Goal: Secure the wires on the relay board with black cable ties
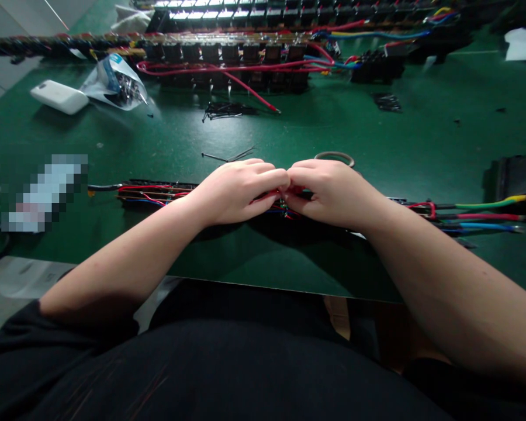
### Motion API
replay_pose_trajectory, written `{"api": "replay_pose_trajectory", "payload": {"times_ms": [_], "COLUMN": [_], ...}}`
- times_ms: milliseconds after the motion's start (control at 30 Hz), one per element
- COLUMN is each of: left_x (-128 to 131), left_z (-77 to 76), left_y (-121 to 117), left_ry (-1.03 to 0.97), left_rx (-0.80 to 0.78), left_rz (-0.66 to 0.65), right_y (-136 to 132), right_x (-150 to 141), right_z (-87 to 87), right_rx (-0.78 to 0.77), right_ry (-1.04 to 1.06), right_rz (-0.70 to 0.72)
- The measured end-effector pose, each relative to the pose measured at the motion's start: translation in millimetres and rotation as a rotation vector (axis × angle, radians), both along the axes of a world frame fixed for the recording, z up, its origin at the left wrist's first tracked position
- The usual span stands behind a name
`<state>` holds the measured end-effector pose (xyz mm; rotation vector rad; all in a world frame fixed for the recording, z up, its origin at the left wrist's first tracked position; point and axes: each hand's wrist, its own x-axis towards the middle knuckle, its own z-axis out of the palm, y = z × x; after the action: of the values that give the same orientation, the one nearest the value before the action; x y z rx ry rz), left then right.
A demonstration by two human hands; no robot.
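A long, narrow wired assembly with red and blue wires lies along the front of the green table. Over its middle, my left hand is closed, thumb and fingers pinched together. My right hand meets it there, also in a pinch, the fingertips of both touching. What sits between the fingertips is too small and hidden to name; some red shows beside them. From the assembly's right end come thick leads: a green-yellow wire, a red wire and a blue wire.
Behind my hands lie loose black cable ties and a ring-shaped band. Farther back stand more wired assemblies with a red cable. At left are a white case, a plastic bag and a blurred-out object.
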<state>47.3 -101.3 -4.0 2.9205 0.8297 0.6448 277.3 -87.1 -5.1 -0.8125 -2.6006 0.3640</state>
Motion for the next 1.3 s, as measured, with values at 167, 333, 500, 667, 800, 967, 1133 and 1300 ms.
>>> {"api": "replay_pose_trajectory", "payload": {"times_ms": [167, 333, 500, 667, 800, 967, 1133, 1300], "left_x": [-0.5, -0.7, -0.7, -0.5, -0.8, -2.1, -2.5, -3.6], "left_z": [0.1, -0.4, -0.5, 0.1, 1.0, 1.5, 1.3, 0.0], "left_y": [0.3, 0.5, 0.7, 0.2, 0.2, 0.3, 0.3, 2.6], "left_ry": [-0.008, -0.021, -0.012, -0.007, 0.012, 0.021, 0.025, 0.053], "left_rx": [-0.001, 0.018, 0.012, -0.002, -0.040, -0.069, -0.081, -0.075], "left_rz": [-0.006, -0.015, -0.004, -0.001, 0.017, 0.027, 0.025, 0.038], "right_y": [0.4, 0.5, 0.0, -0.6, -0.7, -0.8, -0.2, 1.0], "right_x": [-0.1, -0.5, -0.6, -0.8, -1.1, -1.0, -1.1, -1.1], "right_z": [-0.3, -0.2, 0.2, 1.0, 1.2, 1.1, 1.0, 2.0], "right_rx": [-0.005, -0.007, -0.007, -0.006, -0.007, 0.002, -0.015, -0.063], "right_ry": [-0.006, -0.010, -0.009, -0.014, -0.017, -0.015, -0.021, -0.063], "right_rz": [-0.002, -0.007, -0.007, -0.007, -0.007, -0.009, -0.010, 0.005]}}
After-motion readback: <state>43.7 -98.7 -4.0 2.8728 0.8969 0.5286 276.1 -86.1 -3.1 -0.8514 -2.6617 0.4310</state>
